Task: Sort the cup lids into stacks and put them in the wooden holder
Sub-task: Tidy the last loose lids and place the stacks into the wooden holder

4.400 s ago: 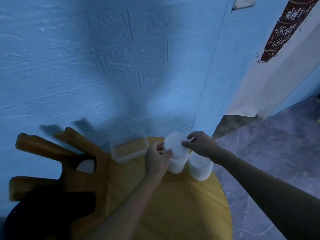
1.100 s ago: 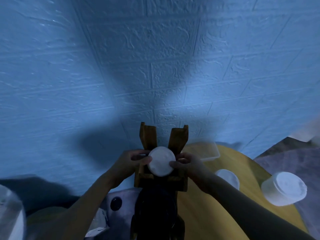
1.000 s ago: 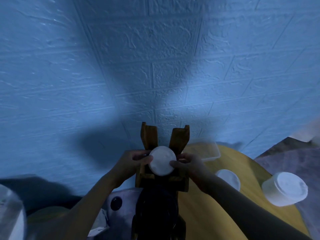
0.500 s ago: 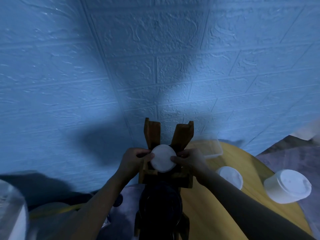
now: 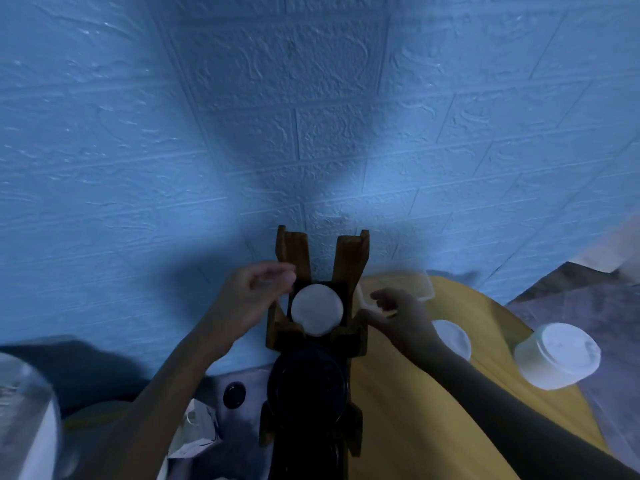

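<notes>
Far left, I've got a clear tub [image 5: 24, 410] blurred at the edge, then a small black cap [image 5: 234, 395] on the floor. Left hand [image 5: 247, 299] hovers just beside the wooden holder [image 5: 349, 261], fingers loosely curled, gripping nothing, fingertips up by the left post. Dead centre, the white lids [image 5: 317, 309] sit as a stack in the holder's far slot, between the posts, neither hand touching them. A dark round stack [image 5: 308, 379] fills the nearer slot. Right hand [image 5: 401, 315] is just off the holder's right side, fingers slack and holding nothing. Behind it, a clear box [image 5: 415, 284] on the yellow table [image 5: 433, 410]. Further right, two white stacks [image 5: 453, 339] [image 5: 557, 355] on the table, well apart from the holder.
</notes>
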